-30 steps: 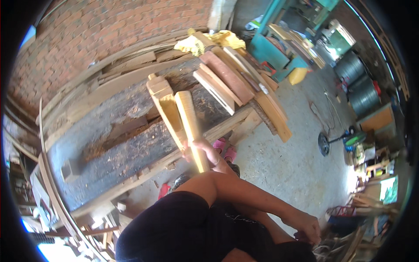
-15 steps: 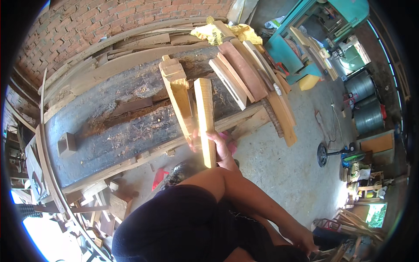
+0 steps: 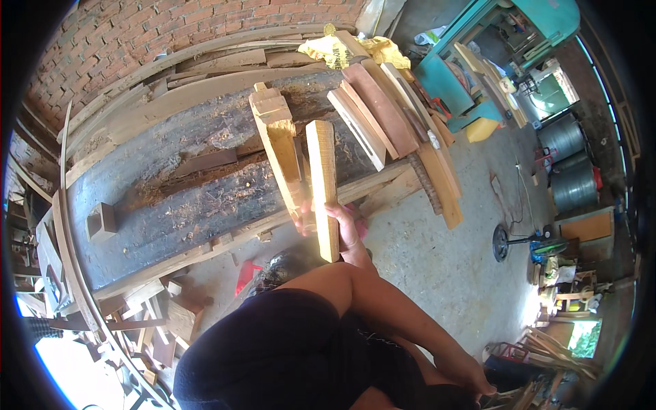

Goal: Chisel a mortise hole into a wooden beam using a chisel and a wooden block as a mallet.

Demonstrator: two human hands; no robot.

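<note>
A long, pale squared piece of wood (image 3: pixel 320 181) stands out in front of me, its sawn face brightly lit. My right hand (image 3: pixel 346 229) is closed round its lower part, with the thumb over the right edge. Fingertips show left of the wood, blurred by glare. Just behind lies a notched wooden block (image 3: pixel 275 140); its near end reaches those fingertips, and I cannot tell whether they touch it. My left arm bends across in front of my body. My left hand (image 3: pixel 471 381) rests low on the right by dark cloth, its fingers mostly lost in shadow.
A dark, worn workbench (image 3: pixel 164 205) littered with shavings carries a small wooden block (image 3: pixel 102 222) and stacked boards (image 3: pixel 379 113). Wood offcuts (image 3: pixel 154 321) lie on the floor at left. A fan (image 3: pixel 502 242) stands at right, below metal drums (image 3: pixel 570 164). A turquoise machine (image 3: pixel 451 82) is behind.
The held piece of wood has shifted very slightly right. The surroundings have slid a little left in the view; my grip and my left arm look the same.
</note>
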